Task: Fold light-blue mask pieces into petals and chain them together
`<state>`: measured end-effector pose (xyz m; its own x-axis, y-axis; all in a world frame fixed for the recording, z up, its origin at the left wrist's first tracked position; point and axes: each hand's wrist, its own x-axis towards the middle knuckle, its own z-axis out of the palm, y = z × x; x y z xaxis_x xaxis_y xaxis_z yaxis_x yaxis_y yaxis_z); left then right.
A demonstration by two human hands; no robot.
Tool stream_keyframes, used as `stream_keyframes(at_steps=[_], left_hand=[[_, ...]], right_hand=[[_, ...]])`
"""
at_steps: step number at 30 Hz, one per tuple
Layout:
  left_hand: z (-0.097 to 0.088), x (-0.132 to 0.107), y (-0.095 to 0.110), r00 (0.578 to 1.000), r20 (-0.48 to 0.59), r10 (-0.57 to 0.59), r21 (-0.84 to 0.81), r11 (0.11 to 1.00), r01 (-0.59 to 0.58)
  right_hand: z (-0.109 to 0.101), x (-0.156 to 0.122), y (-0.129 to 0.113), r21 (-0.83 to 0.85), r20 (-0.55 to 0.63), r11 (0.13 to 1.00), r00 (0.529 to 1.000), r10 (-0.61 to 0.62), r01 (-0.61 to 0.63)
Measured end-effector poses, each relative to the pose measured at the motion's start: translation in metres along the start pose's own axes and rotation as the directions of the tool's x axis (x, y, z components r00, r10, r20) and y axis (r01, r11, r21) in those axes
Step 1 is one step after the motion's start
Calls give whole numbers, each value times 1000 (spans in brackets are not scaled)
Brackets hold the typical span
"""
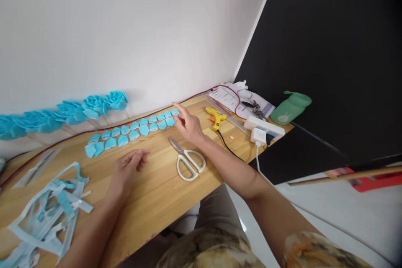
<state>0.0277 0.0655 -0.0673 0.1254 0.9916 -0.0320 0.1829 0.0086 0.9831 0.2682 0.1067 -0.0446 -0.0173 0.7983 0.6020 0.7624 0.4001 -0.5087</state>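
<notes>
Petals (143, 130) lie in two rows toward nine o'clock; the right hand (188, 124), thumb and index parted, is at their three-o'clock end; the left hand (129, 165), at eight, curls, contents unclear.

Nothing legible from where I stand; printed sheet (226, 96) at 2 o'clock, lines too small.

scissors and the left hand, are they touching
Apart: the head view shows bare wooden tabletop between the left hand and the scissors.
</notes>
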Motion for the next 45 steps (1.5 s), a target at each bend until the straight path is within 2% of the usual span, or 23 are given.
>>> stream_keyframes(at_steps=[5, 12, 17, 20, 24, 26, 28, 29, 30, 32, 34, 35, 39, 42, 45], left_hand=[[-2, 4, -6, 1000, -5, 1, -8, 1000, -1], [-2, 4, -5, 999, -36, -16, 35, 999, 17], [0, 4, -4, 999, -32, -3, 57, 998, 5], [1, 3, 0, 999, -34, -21, 59, 998, 23], [2, 1, 10, 999, -30, 14, 131, 991, -10], [3, 1, 11, 1000, -28, 15, 135, 991, -11], [3, 2, 9, 999, -37, -8, 107, 994, 12], [4, 3, 8, 999, -38, -17, 91, 996, 20], [4, 3, 8, 999, -36, -15, 80, 997, 17], [4, 3, 7, 1000, -24, 3, 71, 997, -1], [5, 2, 9, 1000, -17, 16, 73, 997, -15], [5, 1, 11, 1000, -18, 17, 76, 997, -15], [6, -1, 17, 1000, -23, 8, 70, 998, -6], [6, -2, 18, 1000, -11, 13, 65, 998, -12], [5, -2, 17, 1000, -12, 23, 67, 998, -22]], right_hand=[[-2, 0, -3, 23, 16, 1000, 1000, -12, 12], [-1, -3, -6, 39, 32, 998, 998, -58, 57], [-2, -3, -9, -34, 58, 987, 986, -155, 157], [-6, -8, -23, -93, 151, 942, 939, -308, 323], [-14, -31, -50, -111, 298, 815, 802, -518, 568], [-21, -45, -55, -90, 313, 789, 770, -557, 607], [-30, -57, -51, -80, 307, 769, 750, -586, 634], [-36, -60, -45, -92, 304, 787, 770, -562, 610], [-42, -61, -36, -120, 295, 826, 814, -500, 551], [-52, -59, -17, -228, 241, 911, 926, -290, 345], [-59, -53, 3, -294, 232, 938, 965, -119, 186], [-59, -50, 12, -312, 256, 937, 964, -74, 155], [-52, -45, 28, -312, 430, 929, 901, -48, 198], [-49, -50, 27, -327, 462, 932, 887, 11, 159], [-57, -53, 24, -339, 450, 929, 893, 21, 150]])
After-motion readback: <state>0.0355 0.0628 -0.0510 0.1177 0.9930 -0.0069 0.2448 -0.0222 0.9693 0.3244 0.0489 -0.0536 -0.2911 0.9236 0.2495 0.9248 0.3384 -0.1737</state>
